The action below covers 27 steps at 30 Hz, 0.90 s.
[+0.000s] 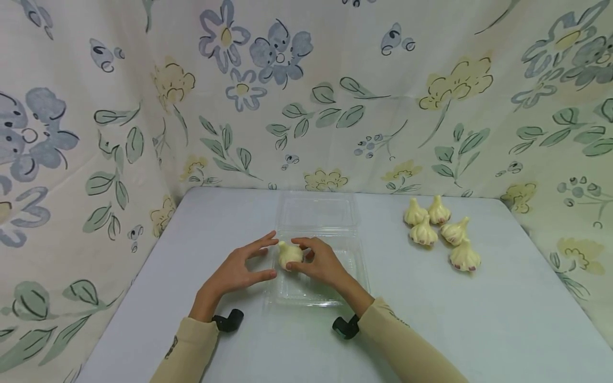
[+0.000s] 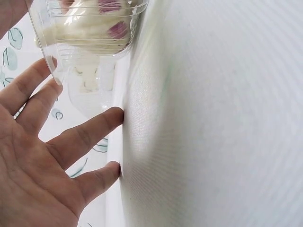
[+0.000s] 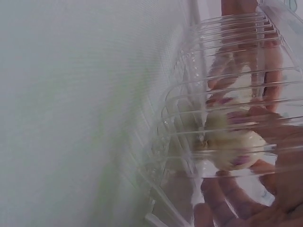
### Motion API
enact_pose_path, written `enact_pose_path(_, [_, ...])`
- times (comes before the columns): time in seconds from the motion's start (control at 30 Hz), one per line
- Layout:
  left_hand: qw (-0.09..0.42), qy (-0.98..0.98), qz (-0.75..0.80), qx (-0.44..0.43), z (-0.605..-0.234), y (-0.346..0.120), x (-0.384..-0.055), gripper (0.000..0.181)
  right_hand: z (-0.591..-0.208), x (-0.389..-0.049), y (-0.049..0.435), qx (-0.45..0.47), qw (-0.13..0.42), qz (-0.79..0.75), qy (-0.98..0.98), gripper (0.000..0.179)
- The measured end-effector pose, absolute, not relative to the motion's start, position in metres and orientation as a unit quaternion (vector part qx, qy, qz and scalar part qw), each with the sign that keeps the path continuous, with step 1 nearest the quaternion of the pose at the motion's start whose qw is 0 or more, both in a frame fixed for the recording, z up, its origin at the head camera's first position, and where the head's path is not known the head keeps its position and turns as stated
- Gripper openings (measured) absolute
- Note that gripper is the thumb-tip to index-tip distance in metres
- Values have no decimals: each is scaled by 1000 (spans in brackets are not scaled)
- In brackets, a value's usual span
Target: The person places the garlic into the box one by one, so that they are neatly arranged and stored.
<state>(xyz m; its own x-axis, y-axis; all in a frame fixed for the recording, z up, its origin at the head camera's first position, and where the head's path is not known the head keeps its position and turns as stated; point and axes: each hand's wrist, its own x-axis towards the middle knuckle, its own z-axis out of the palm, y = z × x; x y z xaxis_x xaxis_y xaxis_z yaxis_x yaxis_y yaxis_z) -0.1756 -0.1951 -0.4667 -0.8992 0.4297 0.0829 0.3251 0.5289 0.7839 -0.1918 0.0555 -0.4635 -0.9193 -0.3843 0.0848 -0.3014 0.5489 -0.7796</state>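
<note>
A whitish garlic bulb (image 1: 289, 255) with purple patches sits at the left end of a clear plastic clamshell container (image 1: 311, 297). My right hand (image 1: 322, 261) holds the bulb between thumb and fingers, reaching over the container. In the left wrist view, the garlic bulb (image 2: 90, 28) shows through the ribbed clear wall. My left hand (image 1: 238, 268) is beside the container's left side, fingers spread and holding nothing. Two of its fingertips appear at the container's rim in the left wrist view. Through the plastic, the right wrist view shows my right hand (image 3: 284, 156) at the bulb.
The container's clear lid (image 1: 316, 214) lies folded back behind its base. Several more garlic bulbs (image 1: 423, 232) lie grouped on the white table (image 1: 431, 319) to the right. A floral curtain (image 1: 306, 106) hangs behind the table and along its sides.
</note>
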Motion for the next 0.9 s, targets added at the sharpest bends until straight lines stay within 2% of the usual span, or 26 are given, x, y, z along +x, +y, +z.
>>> enact_pose_path(0.9, [61, 871, 436, 219, -466, -195, -175, 72, -459, -192, 57, -193, 45, -426, 883, 59])
